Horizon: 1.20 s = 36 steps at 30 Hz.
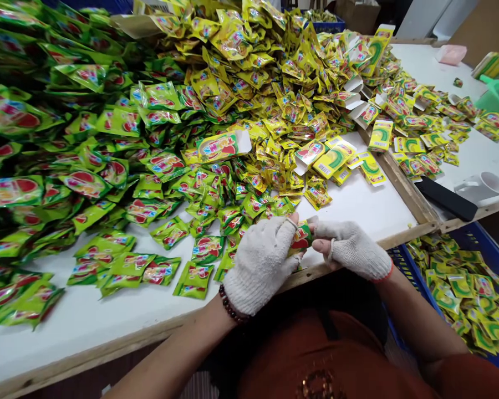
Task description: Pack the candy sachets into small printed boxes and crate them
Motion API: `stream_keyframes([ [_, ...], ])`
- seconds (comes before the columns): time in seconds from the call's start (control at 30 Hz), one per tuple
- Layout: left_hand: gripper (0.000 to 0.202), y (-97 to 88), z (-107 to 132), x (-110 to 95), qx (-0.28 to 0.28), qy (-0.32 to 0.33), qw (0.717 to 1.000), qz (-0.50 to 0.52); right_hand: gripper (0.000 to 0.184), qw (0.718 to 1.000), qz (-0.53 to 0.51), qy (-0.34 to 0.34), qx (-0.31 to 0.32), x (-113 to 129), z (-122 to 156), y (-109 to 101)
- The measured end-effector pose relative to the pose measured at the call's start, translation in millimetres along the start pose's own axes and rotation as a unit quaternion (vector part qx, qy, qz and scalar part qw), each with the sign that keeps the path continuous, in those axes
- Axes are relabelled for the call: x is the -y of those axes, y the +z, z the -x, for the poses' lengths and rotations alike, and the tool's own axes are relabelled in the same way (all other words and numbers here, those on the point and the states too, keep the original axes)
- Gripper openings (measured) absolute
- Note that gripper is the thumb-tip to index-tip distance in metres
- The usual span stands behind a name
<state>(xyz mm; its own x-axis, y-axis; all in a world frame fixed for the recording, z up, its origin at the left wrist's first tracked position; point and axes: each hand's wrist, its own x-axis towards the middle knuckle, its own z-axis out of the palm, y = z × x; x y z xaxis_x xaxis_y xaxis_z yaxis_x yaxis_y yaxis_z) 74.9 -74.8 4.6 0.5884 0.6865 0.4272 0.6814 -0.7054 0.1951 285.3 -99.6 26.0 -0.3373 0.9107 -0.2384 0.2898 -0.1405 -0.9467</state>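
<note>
My left hand [261, 260] and my right hand [351, 248], both in white fingerless knit gloves, are closed together on one small green and red packet [301, 237] at the near edge of the white table [357, 208]. A bead bracelet [232, 306] circles my left wrist. Just beyond my hands lie loose green sachets [208, 248], and behind them rises a large heap of green sachets [66, 138] on the left and yellow sachets [253, 66] in the middle.
Small yellow cartons [335, 158] lie open past my hands. A blue crate [461, 282] of filled yellow packs stands at the right, below the table. A white mug [482, 187] and a black bar [447, 198] rest on the neighbouring table, with a green bowl [497, 97] farther back.
</note>
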Motion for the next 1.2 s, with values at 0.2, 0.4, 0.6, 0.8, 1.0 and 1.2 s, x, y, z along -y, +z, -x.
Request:
stream_keyframes([
  [0.2,0.058,8.1,8,-15,0.042,-0.009,0.998,0.052,0.051,0.985,-0.099,0.040,0.137,-14,5,1],
  [0.4,0.063,1.1,-1,-8,0.053,-0.113,0.954,0.272,0.037,0.991,-0.088,0.100,-0.001,-12,1,2],
  [0.6,0.044,-20.5,-7,5,0.099,-0.276,0.829,0.476,0.044,0.978,-0.156,0.099,-0.093,-14,0,8],
  [0.8,0.036,-21.0,-11,1,0.095,-0.308,0.818,0.477,0.045,0.979,-0.163,0.081,-0.097,-15,-1,9],
  [1.0,0.025,-6.2,-11,-2,0.068,-0.287,0.854,0.428,0.047,0.980,-0.118,0.099,-0.122,-6,3,10],
  [1.2,0.028,12.0,-7,-15,-0.060,-0.204,0.923,0.321,0.042,0.979,-0.107,0.144,-0.100,-9,3,8],
])
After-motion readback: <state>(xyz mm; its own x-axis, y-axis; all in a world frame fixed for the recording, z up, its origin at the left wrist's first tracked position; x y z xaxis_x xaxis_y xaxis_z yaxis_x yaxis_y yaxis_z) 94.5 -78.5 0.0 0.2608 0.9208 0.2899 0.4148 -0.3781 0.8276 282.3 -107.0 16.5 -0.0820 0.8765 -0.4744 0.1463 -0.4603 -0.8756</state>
